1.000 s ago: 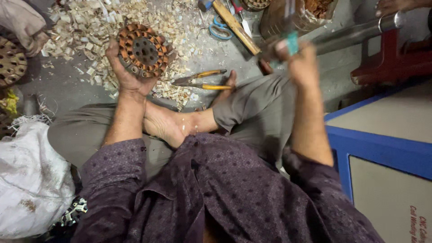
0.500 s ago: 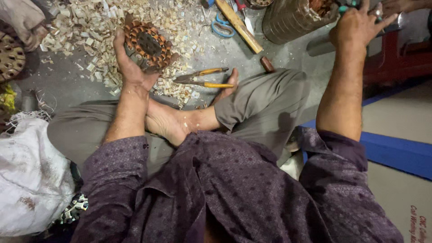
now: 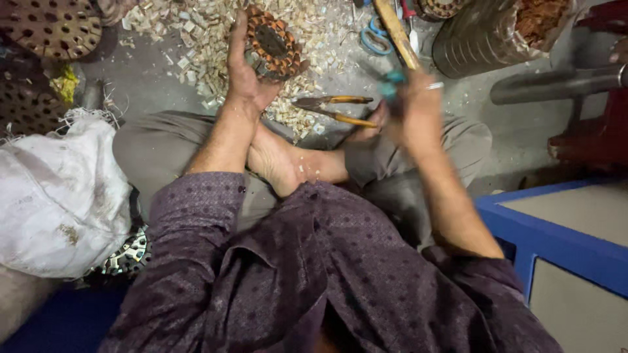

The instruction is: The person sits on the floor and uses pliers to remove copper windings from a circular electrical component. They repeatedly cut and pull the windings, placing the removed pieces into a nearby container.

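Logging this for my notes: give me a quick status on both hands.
Left hand gripping round copper-wound stator on floor. Right hand raised, blurred, holding teal-handled tool. Pliers lying between them.

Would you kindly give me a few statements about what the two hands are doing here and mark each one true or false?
1. The left hand grips a round, copper-wound motor core on the floor. True.
2. The right hand lies flat and empty on the knee. False: it is raised and blurred, closed round a wooden-handled tool with a teal part at the fist.
3. Yellow-handled pliers lie on the floor between the hands. True.
4. The pliers are held in the left hand. False: neither hand touches them.
5. Pale scraps litter the floor around the core. True.
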